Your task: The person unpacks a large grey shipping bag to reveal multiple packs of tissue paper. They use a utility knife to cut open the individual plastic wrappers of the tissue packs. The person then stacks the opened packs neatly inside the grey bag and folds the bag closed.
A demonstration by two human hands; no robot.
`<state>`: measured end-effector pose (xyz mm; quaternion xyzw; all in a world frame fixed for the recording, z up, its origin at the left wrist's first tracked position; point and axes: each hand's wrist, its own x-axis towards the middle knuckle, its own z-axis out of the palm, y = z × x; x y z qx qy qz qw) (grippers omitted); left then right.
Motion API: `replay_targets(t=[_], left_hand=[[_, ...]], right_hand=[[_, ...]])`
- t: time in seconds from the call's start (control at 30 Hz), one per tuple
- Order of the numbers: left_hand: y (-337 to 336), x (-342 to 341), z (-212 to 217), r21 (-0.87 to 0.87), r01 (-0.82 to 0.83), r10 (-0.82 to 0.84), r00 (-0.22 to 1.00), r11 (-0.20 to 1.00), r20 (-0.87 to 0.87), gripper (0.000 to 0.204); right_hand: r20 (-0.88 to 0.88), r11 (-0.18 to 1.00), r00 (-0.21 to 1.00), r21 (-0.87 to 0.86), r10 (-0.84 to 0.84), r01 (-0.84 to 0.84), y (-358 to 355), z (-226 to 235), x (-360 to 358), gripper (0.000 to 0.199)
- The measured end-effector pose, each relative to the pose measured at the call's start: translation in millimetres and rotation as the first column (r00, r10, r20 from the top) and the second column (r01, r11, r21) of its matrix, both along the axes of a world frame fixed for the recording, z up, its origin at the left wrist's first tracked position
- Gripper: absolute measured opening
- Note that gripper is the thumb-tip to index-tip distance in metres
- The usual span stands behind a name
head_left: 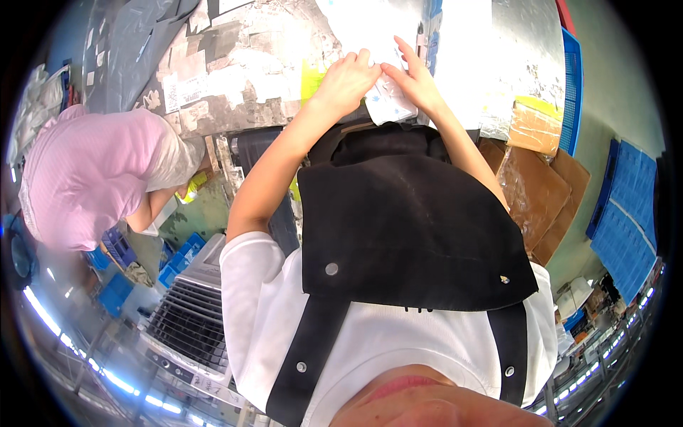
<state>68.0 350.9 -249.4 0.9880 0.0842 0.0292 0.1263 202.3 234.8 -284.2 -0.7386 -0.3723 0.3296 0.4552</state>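
Observation:
A thin white sheet with pale blue marks, perhaps a plastic bag, hangs over the front edge of the worktable, and its upper part is washed out by glare. My left hand is on its left side, fingers bent and closed around what looks like the sheet's edge. From the right, my right hand rests over the same sheet, with the index finger stretched out and the thumb apart from it. The tip of that thumb comes close to my left fingertips. Glare hides exactly where the fingers meet the sheet.
The worktable is covered in worn tape and labels. Grey plastic sheeting lies at its left. Cardboard stands below the right edge, beside a blue crate. A person in pink bends down at the left, near a grey vented machine.

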Motion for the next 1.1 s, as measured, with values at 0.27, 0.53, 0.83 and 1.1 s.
replay_targets(t=[0.27, 0.53, 0.83, 1.1], left_hand=[[13.4, -14.2, -23.2, -0.069, 0.071, -0.062, 0.990, 0.995, 0.130, 0.030], [11.0, -26.5, -48.5, -0.105, 0.085, -0.031, 0.898, 0.991, 0.439, 0.024], [0.3, -33.2, -54.9, -0.353, 0.007, 0.172, 0.863, 0.936, 0.475, 0.023], [-6.0, -30.5, -55.8, -0.380, 0.000, 0.222, 0.812, 0.925, 0.540, 0.027]], right_hand=[[0.347, 0.998, 0.938, 0.060, 0.003, -0.026, -8.5, -12.0, -21.4, 0.056], [0.359, 0.997, 0.931, 0.052, -0.072, 0.057, 0.2, -12.4, -18.1, 0.041], [0.702, 0.981, 0.685, 0.126, -0.194, 0.148, 10.1, -15.0, -10.4, 0.037], [0.637, 0.990, 0.758, -0.099, 0.143, -0.104, 16.9, 17.0, -40.3, 0.044]])
